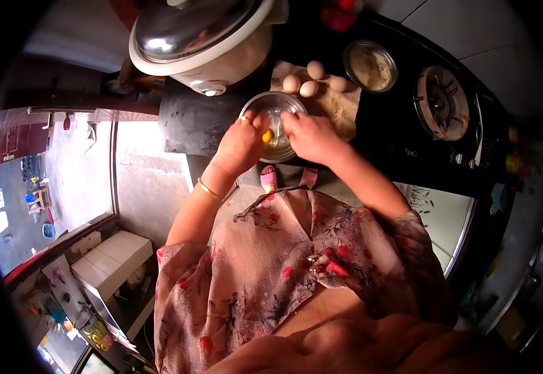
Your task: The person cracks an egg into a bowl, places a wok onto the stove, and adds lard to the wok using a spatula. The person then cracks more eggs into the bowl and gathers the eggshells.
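Observation:
A metal bowl (256,101) stands at the near edge of the counter with both my hands over it. Between them a yellow yolk (267,136) and a clear, shiny streak of egg white (277,121) show inside the rim. My left hand (241,143), with a ring and a bangle, is closed, its fingers curled on a piece of eggshell mostly hidden by them. Opposite it my right hand (314,134) pinches at the bowl's right side, its piece of eggshell largely covered too. Several whole eggs (309,88) lie behind the bowl on a brown sheet (341,112).
A large lidded cooker (234,65) stands at the back left. On the right are a metal bowl with pale contents (371,67) and a gas burner (442,103). Control knobs (464,161) line the stove's front. A white box-like shelf (112,262) is at lower left.

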`<state>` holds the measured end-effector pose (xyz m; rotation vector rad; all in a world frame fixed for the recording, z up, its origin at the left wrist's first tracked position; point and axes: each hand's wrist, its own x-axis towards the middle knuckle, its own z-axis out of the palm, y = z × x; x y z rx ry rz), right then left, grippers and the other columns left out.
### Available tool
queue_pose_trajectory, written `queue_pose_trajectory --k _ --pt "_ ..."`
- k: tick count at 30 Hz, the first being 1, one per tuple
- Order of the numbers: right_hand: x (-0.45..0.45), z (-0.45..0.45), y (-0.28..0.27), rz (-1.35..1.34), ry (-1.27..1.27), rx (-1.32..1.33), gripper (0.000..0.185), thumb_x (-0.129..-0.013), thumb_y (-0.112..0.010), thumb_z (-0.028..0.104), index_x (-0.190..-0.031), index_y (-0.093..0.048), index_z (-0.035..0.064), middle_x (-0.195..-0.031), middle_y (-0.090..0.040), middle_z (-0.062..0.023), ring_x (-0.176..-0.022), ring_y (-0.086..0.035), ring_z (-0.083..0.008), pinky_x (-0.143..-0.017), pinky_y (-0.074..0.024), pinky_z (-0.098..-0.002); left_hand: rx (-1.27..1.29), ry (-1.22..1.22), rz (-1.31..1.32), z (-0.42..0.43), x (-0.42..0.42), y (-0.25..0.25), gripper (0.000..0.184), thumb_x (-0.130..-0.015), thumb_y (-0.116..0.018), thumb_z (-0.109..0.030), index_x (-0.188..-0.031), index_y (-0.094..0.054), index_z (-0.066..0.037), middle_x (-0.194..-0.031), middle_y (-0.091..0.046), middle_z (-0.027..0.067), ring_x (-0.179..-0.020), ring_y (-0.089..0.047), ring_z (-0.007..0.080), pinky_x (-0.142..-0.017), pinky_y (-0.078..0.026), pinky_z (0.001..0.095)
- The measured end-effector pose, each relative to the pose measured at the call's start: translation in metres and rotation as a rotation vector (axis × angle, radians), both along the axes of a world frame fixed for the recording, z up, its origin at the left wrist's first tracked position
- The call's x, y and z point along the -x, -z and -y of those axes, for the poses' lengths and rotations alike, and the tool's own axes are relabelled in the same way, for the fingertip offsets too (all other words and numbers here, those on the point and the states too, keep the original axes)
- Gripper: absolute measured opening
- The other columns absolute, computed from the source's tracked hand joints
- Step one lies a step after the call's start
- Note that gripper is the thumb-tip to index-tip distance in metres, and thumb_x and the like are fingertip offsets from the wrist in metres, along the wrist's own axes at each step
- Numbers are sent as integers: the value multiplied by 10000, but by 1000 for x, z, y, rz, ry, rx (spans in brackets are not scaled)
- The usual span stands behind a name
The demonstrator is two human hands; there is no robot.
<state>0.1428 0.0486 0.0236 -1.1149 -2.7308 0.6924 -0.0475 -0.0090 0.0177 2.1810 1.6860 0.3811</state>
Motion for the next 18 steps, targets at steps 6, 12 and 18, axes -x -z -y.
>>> queue_pose_trajectory --k 6,12,18 --pt "-19 5 34 -442 147 293 349 -787 -615 100 -1101 -467 71 -894 -612 -148 -728 -621 -297 -641 -497 -377 -107 -28 187 3 -16 2 417 -757 -557 -73 -1153 -469 21 -1103 -513 245 -935 -562 386 -820 -478 420" --pt "-63 -12 39 -677 441 549 331 -782 -617 96 -1080 -500 12 -964 -581 -144 -792 -628 -236 -696 -528 -302 -8 -90 444 -28 -59 -15 452 -758 -645 -82 -1184 -501 -34 -1182 -466 211 -1008 -529 377 -829 -473 399" --pt "-95 -34 82 -455 586 396 374 -771 -623 181 -1104 -553 27 -943 -637 -164 -857 -630 -298 -752 -499 -360 -54 112 230 -79 -110 2 366 -739 -596 -185 -1063 -547 -22 -967 -567 229 -932 -541 392 -781 -468 447"
